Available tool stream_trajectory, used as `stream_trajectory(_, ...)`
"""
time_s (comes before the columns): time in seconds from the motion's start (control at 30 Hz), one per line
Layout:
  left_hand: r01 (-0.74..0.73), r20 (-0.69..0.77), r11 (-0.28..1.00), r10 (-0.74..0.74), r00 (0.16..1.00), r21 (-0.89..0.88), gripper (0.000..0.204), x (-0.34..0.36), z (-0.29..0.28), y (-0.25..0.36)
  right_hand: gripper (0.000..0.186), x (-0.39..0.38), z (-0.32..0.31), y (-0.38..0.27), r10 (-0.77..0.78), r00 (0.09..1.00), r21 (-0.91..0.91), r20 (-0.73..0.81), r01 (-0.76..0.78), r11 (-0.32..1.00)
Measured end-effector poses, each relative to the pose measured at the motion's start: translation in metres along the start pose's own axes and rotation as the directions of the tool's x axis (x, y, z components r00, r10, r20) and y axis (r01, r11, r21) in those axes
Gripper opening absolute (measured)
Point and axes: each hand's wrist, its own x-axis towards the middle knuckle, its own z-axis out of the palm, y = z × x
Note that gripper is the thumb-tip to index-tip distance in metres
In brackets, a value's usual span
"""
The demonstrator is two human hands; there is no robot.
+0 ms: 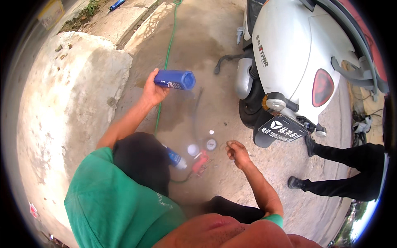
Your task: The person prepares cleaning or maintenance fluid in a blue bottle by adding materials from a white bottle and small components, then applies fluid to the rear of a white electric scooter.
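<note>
My left hand [154, 90] is closed round a blue plastic bottle [175, 79], held on its side over the concrete with its base turned to the right. My right hand [237, 153] is lower and farther right, its fingertips pinched together; something thin may be between them, too small to name. On the ground between my hands and knees lie a second blue bottle [176, 158] with a white end, a white round lid [193, 149], a small white cap [211, 132], a round dial gauge [211, 144] and a red tool [201, 161], blurred by haze.
A white scooter [285, 53] stands at the right, its rear wheel [249, 109] and plate [281, 129] near my right hand. Another person's black-trousered legs [347, 159] are at far right. A green hose [167, 53] crosses the ground beside a raised concrete slab [78, 78].
</note>
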Motion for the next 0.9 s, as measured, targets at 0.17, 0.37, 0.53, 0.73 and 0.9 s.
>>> stream_trajectory(0.17, 0.219, 0.183, 0.953, -0.258, 0.949, 0.207, 0.042, -0.056, 0.036, -0.068, 0.022, 0.002, -0.003, 0.011, 0.064, 0.998, 0.04, -0.015, -0.064, 0.997)
stream_trajectory(0.37, 0.155, 0.148, 0.971, -0.183, 0.972, 0.184, 0.042, -0.026, 0.022, -0.041, 0.018, -0.002, 0.003, -0.005, -0.007, 1.0, -0.01, 0.023, 0.007, 1.0)
stream_trajectory(0.53, 0.063, 0.044, 0.998, -0.063, 0.997, 0.01, 0.035, -0.031, 0.033, -0.02, 0.019, -0.006, -0.004, 0.009, 0.092, 0.996, 0.031, -0.007, -0.092, 0.995)
stream_trajectory(0.73, 0.095, 0.34, 0.853, -0.304, 0.89, 0.513, 0.048, -0.054, 0.027, -0.085, 0.024, -0.001, 0.001, 0.01, 0.1, 0.993, 0.019, 0.059, -0.102, 0.995)
stream_trajectory(0.9, 0.099, 0.107, 0.987, -0.113, 0.988, 0.13, 0.05, -0.027, 0.029, -0.02, 0.019, -0.012, 0.008, -0.002, 0.106, 0.994, -0.01, 0.039, -0.106, 0.994)
